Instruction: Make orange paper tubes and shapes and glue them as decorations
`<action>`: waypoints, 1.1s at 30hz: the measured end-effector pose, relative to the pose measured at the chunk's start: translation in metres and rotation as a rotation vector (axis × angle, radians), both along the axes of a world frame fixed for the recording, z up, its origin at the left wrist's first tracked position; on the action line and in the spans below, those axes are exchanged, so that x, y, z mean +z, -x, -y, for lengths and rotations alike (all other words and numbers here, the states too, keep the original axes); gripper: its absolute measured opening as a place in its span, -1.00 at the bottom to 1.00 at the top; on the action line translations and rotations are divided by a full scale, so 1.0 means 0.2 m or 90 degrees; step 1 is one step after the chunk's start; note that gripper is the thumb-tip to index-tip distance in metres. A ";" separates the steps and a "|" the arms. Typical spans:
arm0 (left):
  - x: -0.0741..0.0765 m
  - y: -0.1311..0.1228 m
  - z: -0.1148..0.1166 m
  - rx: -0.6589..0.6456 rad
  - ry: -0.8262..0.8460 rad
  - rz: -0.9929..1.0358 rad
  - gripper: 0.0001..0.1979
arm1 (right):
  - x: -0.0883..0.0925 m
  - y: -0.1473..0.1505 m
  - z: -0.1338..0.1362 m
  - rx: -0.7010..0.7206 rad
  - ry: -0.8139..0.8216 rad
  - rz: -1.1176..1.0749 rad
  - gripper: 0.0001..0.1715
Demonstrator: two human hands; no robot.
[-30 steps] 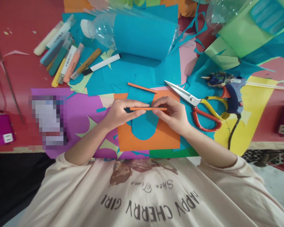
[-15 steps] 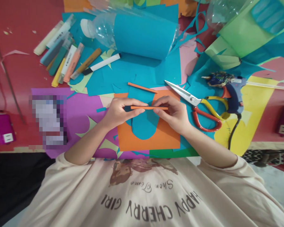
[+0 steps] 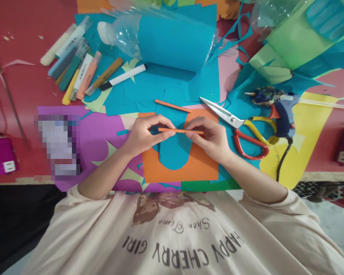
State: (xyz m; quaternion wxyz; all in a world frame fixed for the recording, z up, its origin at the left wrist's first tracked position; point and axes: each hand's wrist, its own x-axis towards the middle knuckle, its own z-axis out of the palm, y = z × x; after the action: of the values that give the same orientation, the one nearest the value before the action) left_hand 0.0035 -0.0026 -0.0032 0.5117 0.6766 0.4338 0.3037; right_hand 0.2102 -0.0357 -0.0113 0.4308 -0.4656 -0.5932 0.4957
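Observation:
Between my two hands is a thin orange paper strip, held level. My left hand pinches it left of its middle with thumb and fingertips. On the right part, my right hand pinches it the same way. Below the strip lies a blue paper piece with a rounded end, on top of an orange sheet. A second orange strip lies just beyond my fingers. To the right of my right hand rest scissors with red and yellow handles, their blades apart.
A clear bottle wrapped in blue paper lies at the back. Several markers are grouped at the left. A glue gun with a cord rests at the right on yellow paper. Purple paper with scraps is at the left.
My left fingers have bent a little more at the strip and shifted slightly left. My right hand and the strip look the same.

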 end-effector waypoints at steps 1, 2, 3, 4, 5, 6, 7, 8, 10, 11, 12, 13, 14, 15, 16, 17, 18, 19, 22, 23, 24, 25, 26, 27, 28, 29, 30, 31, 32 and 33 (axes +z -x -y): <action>0.00 0.00 0.00 -0.004 0.002 0.007 -0.74 | 0.00 0.00 0.00 0.002 0.001 0.003 -0.81; -0.01 0.00 0.00 -0.010 0.006 0.024 -0.76 | 0.00 0.00 0.00 0.003 0.005 0.006 -0.80; -0.01 0.00 0.00 -0.018 0.012 0.045 -0.76 | 0.00 0.00 0.00 0.005 0.009 0.008 -0.79; -0.01 0.00 0.00 -0.029 0.018 0.071 -0.74 | 0.00 0.00 0.00 0.007 0.012 0.009 -0.77; -0.01 0.00 0.00 -0.041 0.024 0.095 -0.69 | 0.00 0.00 0.00 0.011 0.015 0.009 -0.77; -0.02 0.00 0.00 -0.051 0.028 0.114 -0.64 | 0.00 0.00 -0.01 0.013 0.018 0.009 -0.76; -0.02 0.00 0.00 -0.061 0.032 0.124 -0.60 | 0.00 0.00 -0.01 0.016 0.022 0.010 -0.75; -0.02 -0.01 0.00 -0.067 0.034 0.129 -0.57 | 0.00 0.00 -0.01 0.018 0.025 0.011 -0.73; -0.02 -0.01 0.01 -0.071 0.036 0.130 -0.56 | 0.00 0.00 -0.01 0.022 0.030 0.014 -0.71; -0.02 -0.01 0.01 -0.069 0.036 0.126 -0.55 | 0.00 0.01 -0.01 0.024 0.030 0.014 -0.70; -0.02 -0.01 0.01 -0.066 0.033 0.123 -0.55 | 0.00 0.01 -0.01 0.026 0.028 0.015 -0.69; -0.03 -0.01 0.01 -0.063 0.030 0.119 -0.55 | 0.00 0.01 -0.01 0.027 0.027 0.016 -0.69; -0.03 -0.01 0.01 -0.060 0.026 0.115 -0.55 | 0.00 0.01 -0.01 0.029 0.025 0.016 -0.69; -0.03 -0.01 0.01 -0.058 0.022 0.113 -0.56 | 0.00 0.01 -0.01 0.030 0.024 0.016 -0.69; -0.03 -0.01 0.01 -0.056 0.018 0.111 -0.56 | 0.00 0.01 -0.02 0.027 0.023 0.014 -0.68; -0.03 -0.01 0.01 -0.053 0.013 0.109 -0.57 | -0.01 0.02 -0.02 0.021 0.023 0.013 -0.68; -0.03 -0.01 0.01 -0.046 0.006 0.107 -0.58 | -0.01 0.02 -0.02 0.012 0.024 0.010 -0.67; -0.03 -0.01 0.01 -0.036 -0.006 0.107 -0.58 | -0.02 0.02 -0.02 0.002 0.024 0.007 -0.66; -0.04 -0.01 0.01 -0.002 -0.059 0.114 -0.61 | -0.03 0.02 -0.04 -0.014 0.015 -0.006 -0.67; -0.04 -0.01 0.01 0.007 -0.075 0.117 -0.62 | -0.03 0.01 -0.04 -0.015 0.011 -0.010 -0.68; -0.05 -0.01 0.00 0.015 -0.088 0.120 -0.63 | -0.04 0.01 -0.05 -0.018 0.007 -0.013 -0.70; -0.05 -0.01 0.00 0.021 -0.096 0.123 -0.63 | -0.04 0.01 -0.06 -0.022 0.003 -0.018 -0.71; -0.05 -0.01 0.00 0.028 -0.101 0.126 -0.62 | -0.04 0.01 -0.06 -0.030 0.001 -0.024 -0.72; -0.06 -0.01 0.00 0.033 -0.100 0.129 -0.61 | -0.05 0.02 -0.06 -0.041 -0.001 -0.032 -0.72; -0.06 -0.01 -0.01 0.037 -0.093 0.131 -0.59 | -0.05 0.02 -0.07 -0.054 -0.003 -0.040 -0.72; -0.06 -0.01 -0.01 0.039 -0.082 0.132 -0.59 | -0.05 0.02 -0.07 -0.066 -0.003 -0.044 -0.71; -0.05 -0.01 -0.02 0.040 -0.065 0.128 -0.60 | -0.05 0.02 -0.07 -0.074 -0.003 -0.043 -0.70; -0.05 0.00 -0.02 0.040 -0.046 0.122 -0.63 | -0.05 0.02 -0.08 -0.077 -0.001 -0.036 -0.69; -0.04 0.00 -0.03 0.042 -0.029 0.114 -0.67 | -0.04 0.03 -0.08 -0.075 0.001 -0.028 -0.68; -0.04 0.00 -0.03 0.046 -0.016 0.106 -0.71 | -0.04 0.03 -0.08 -0.069 0.003 -0.022 -0.67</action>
State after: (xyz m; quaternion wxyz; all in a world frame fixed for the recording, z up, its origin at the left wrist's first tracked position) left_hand 0.0029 0.0033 -0.0112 0.5263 0.6393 0.4100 0.3823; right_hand 0.2050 -0.0192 -0.0196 0.4661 -0.4896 -0.5585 0.4808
